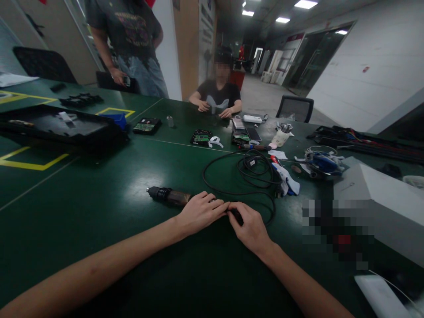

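An electric screwdriver (177, 197) lies on the green table with its bit end pointing left. My left hand (202, 212) is closed over the rear part of its body, fingers stretched along it to the right. My right hand (248, 225) pinches at the tail end, where the black power cord (272, 207) meets the tool. The fingertips of both hands touch there, and they hide the joint itself. From my right hand the cord runs back into loose coils on the table.
Beyond the coils lie circuit-board units (201, 137), a hard drive (146, 125) and white-and-blue gloves (287, 179). A black tray (62, 128) stands left, a white box (380, 198) right. One person sits across the table; another stands behind it, at left.
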A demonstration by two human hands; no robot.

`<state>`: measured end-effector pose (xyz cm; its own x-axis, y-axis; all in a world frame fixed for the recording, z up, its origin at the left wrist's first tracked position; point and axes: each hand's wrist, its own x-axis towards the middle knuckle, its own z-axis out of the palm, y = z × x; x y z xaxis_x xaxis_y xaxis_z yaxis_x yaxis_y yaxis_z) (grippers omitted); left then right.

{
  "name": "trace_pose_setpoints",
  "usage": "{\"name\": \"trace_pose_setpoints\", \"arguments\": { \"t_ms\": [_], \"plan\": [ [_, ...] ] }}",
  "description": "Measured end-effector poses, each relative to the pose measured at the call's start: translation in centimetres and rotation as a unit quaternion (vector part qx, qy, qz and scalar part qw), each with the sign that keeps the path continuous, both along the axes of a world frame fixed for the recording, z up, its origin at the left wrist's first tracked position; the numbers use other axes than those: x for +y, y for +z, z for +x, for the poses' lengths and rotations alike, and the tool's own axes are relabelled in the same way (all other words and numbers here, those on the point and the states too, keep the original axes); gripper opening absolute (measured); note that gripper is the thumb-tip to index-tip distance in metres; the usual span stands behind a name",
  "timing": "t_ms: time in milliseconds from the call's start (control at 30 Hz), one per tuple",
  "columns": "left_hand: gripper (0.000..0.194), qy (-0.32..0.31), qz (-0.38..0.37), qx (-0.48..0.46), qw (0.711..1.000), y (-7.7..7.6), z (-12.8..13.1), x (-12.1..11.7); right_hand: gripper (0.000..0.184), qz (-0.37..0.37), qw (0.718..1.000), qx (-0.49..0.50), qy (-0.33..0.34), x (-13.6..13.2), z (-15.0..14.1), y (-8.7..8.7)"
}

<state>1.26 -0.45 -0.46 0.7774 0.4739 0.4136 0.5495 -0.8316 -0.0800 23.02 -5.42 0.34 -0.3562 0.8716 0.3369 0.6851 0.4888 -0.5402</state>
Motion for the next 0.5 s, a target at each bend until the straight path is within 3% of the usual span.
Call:
{"name": "trace_pose_setpoints", "arguments": {
  "t_ms": [133,267,367,500],
  "plan": [
    [0.021,-0.018,0.011,0.007,1.000,-0.3,-1.2,-0.2,0.018,0.033,0.999,0.011,0.011,-0.4,-0.1,0.7],
    [0.026,-0.020,0.013,-0.020,1.000,-0.6,-5.7,-0.4,0.022,0.072,0.996,0.045,-0.014,-0.7,0.1,0.9],
    [0.031,0.002,-0.012,-0.021,1.000,-0.9,-12.1,-0.5,0.024,0.106,0.991,0.072,-0.021,-0.8,0.2,0.8],
    [0.036,0.074,-0.035,-0.005,0.997,-1.8,-23.4,-0.4,0.029,0.132,0.987,0.089,-0.004,-1.0,-0.1,0.5]
  ]
}}
